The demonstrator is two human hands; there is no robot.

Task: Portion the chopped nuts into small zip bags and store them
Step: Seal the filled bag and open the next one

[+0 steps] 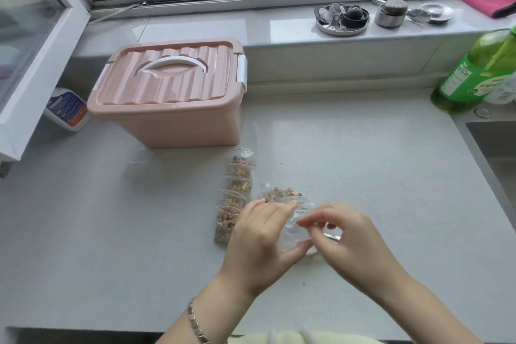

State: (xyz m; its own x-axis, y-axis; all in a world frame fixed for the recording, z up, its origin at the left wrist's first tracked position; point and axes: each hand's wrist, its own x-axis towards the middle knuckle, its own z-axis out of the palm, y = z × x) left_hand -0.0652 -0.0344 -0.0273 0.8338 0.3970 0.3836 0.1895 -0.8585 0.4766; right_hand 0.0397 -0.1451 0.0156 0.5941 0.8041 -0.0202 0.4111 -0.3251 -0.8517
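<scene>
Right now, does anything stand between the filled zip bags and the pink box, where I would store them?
Yes: the lid is on, closing the pink box. The counter between it and the filled zip bags shows nothing else.

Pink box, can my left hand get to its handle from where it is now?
Probably yes: nothing stands over the box and its handle is bare. But the left hand is holding the bag, so it must let go first.
</scene>
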